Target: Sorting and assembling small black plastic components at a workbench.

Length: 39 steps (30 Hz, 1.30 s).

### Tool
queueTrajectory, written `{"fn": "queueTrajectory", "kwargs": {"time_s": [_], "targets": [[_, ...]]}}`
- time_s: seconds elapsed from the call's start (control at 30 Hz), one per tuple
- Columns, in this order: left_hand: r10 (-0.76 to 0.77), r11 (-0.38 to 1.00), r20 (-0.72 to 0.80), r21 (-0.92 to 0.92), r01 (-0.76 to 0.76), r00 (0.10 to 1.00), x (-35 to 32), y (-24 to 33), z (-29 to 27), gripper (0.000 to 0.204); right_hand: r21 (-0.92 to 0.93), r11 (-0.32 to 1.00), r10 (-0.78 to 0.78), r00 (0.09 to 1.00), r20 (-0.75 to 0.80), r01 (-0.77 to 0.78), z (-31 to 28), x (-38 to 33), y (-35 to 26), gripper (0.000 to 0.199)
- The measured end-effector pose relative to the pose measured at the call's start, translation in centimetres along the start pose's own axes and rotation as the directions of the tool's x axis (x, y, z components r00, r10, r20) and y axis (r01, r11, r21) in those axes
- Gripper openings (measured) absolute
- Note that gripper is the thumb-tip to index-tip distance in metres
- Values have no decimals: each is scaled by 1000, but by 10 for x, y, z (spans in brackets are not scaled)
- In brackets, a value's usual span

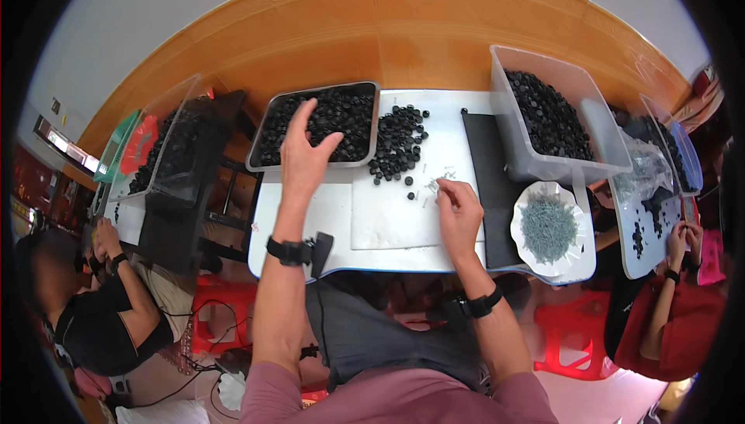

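Observation:
My left hand (304, 148) is raised at the front edge of a metal tray (375, 125) heaped with small round black knob-like parts (345, 117). Its thumb and forefinger are spread apart, with nothing visible between them. More loose black parts (400, 141) lie in a patch on the white board (388, 222), to the right of the tray. My right hand (462, 214) is closed, thumb and fingertips pinched together over the board. Anything in that pinch is too small to make out. Several thin pale screws (432, 186) lie scattered beside its fingertips.
A white scalloped dish (582, 249) of grey-green screws sits right of a black mat (500, 230). Behind it stands a clear plastic bin (555, 160) of black parts. Seated people work at the left table (136, 226) and right table (632, 249).

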State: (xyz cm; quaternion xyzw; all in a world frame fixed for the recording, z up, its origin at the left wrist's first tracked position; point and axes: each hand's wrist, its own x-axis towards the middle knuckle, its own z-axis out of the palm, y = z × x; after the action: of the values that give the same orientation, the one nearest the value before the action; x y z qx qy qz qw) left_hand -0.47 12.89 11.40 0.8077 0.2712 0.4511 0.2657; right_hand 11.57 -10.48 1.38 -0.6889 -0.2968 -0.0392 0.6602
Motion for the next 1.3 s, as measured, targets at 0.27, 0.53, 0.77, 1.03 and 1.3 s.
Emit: {"fn": "queueTrajectory", "kwargs": {"time_s": [0.27,0.53,0.77,1.03,1.3], "targets": [[-27,993,449,-94,77,893,-71,3,39,25,-56,997,46,999,-27,-47,-3,-2,-1,11],[-5,1000,496,26,-10,868,-108,13,70,28,-65,996,57,998,-24,-58,1,-2,-1,7],[-14,999,495,50,-12,869,-109,13,72,28,-110,994,27,997,79,-18,4,-3,0,12],[19,1000,461,8,-25,887,-86,14,79,27,-165,986,13,995,99,3,4,-3,0,16],[-37,999,436,8,38,899,-87,15,80,22,-135,991,15,993,117,1,4,-4,3,18]]}}
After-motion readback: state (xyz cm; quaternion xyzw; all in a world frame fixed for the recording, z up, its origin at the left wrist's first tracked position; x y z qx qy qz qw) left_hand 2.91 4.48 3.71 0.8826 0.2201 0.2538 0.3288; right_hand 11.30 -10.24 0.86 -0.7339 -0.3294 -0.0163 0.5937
